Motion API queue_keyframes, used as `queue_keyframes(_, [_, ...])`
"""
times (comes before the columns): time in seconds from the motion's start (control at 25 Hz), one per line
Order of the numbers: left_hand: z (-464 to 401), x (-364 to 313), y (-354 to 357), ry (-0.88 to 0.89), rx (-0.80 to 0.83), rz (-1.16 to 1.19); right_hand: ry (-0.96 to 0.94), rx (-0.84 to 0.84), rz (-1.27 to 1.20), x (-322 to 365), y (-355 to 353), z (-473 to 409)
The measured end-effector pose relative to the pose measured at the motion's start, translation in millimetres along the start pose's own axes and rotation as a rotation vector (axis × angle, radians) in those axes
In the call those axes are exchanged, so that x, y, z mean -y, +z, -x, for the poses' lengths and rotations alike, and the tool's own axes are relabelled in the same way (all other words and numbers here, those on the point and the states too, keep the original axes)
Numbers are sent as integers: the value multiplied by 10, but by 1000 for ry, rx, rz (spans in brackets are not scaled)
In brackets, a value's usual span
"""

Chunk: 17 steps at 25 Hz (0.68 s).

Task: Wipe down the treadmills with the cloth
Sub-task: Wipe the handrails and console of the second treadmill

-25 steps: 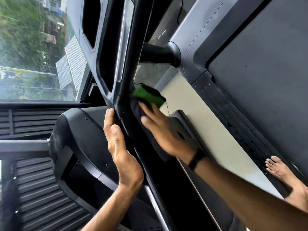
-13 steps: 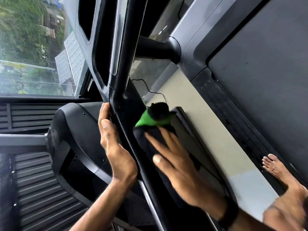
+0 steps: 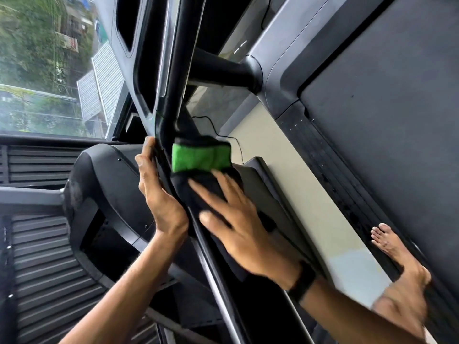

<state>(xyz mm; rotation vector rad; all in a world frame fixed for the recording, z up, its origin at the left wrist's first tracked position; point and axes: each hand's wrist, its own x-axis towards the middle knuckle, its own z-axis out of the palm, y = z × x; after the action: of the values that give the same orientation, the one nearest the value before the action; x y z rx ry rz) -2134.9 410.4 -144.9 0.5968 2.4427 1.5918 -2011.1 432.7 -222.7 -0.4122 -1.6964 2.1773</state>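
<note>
A black and green cloth (image 3: 201, 158) lies against the treadmill's black upright frame (image 3: 173, 95) at mid-frame. My right hand (image 3: 238, 227) presses flat on the cloth's black part with straight, spread fingers, a dark band on its wrist. On the left side of the same frame my left hand (image 3: 159, 192) rests with straight fingers along its edge. The treadmill's dark belt (image 3: 385, 108) fills the upper right, with its grey side cover (image 3: 280, 68) beside it.
My bare foot (image 3: 395, 256) stands on the treadmill's black side rail (image 3: 335, 170) at the right. A second machine's black housing (image 3: 104, 184) and slatted belt (image 3: 42, 269) sit at the lower left. A thin cable (image 3: 223, 135) runs behind the cloth. A window (image 3: 44, 70) is at the upper left.
My right hand slid the cloth down the frame, then back up a little; more of the green side shows now. My left hand stayed on the frame's edge.
</note>
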Motion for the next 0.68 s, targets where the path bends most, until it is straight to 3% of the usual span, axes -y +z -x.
queue_keyframes(0.16, [23,5,14,-2,-62,-82,73,44,-117,-36,-102,513])
queue_keyframes(0.28, [14,-9,52,-9,-94,-122,222,40,-187,-149,-19,-218])
queue_keyframes(0.44, [-28,18,7,-29,-69,-186,266,14,-323,-395,-30,-877])
queue_keyframes(0.68, [-34,16,8,4,-143,-219,233,35,-263,-419,-67,215])
